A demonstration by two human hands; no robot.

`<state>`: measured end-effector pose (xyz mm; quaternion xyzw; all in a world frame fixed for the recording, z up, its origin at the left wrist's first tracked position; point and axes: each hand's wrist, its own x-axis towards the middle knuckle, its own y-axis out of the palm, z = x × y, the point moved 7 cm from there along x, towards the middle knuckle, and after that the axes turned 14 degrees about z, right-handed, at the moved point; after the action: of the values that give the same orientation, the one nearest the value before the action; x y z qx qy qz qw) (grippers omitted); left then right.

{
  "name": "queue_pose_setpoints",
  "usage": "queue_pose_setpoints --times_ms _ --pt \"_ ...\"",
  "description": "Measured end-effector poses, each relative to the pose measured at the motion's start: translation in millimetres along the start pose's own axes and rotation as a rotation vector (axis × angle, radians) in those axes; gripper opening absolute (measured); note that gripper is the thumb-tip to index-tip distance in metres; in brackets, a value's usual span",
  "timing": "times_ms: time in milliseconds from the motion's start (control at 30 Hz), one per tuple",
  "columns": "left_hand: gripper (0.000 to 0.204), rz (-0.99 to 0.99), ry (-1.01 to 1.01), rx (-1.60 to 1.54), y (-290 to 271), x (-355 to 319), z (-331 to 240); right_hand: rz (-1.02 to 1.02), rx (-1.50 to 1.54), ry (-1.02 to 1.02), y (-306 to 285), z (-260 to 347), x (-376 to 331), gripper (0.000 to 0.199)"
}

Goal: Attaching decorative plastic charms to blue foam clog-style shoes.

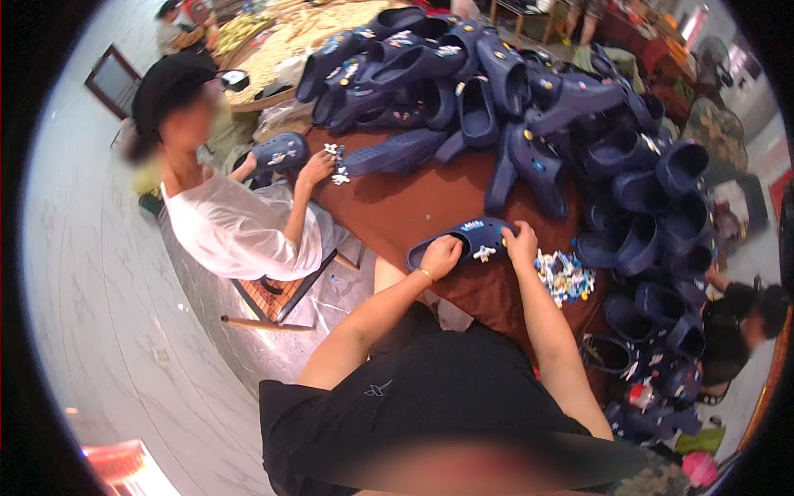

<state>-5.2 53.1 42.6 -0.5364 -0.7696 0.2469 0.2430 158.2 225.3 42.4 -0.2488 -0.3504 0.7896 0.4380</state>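
Note:
A navy blue foam clog (473, 231) lies across my hands at the near edge of the brown-covered table, its toe to the right. My left hand (442, 257), with a bracelet at the wrist, is closed at the clog's foot opening. The fingers of my right hand (519, 243) close round the toe end. White and yellow charms (485, 255) sit on the clog's upper, and a white one with lettering is near its far side. Just right of my right hand is a pile of small white, blue and yellow charms (564, 277).
A large heap of navy clogs (413, 66) covers the far side and continues down the right (637, 240). At the left, a seated co-worker (244, 215) in white holds another clog (281, 154) and small charms (339, 164). The table's brown cloth (397, 202) shows between us.

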Motion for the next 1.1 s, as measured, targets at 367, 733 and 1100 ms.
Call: queue_pose_setpoints --times_ms 367,733,1100 --pt "0.028 0.325 0.827 -0.196 -127.8 -30.8 -276.7 0.319 0.148 -0.437 23.6 81.0 -86.1 0.028" --pt "0.027 0.307 1.478 -0.390 -134.9 -138.6 -460.6 0.452 0.171 -0.598 46.1 105.7 -109.8 0.037" --pt "0.026 0.351 1.797 0.050 -153.3 -191.9 -406.7 0.620 -0.088 -0.527 77.4 103.6 -102.7 0.056"
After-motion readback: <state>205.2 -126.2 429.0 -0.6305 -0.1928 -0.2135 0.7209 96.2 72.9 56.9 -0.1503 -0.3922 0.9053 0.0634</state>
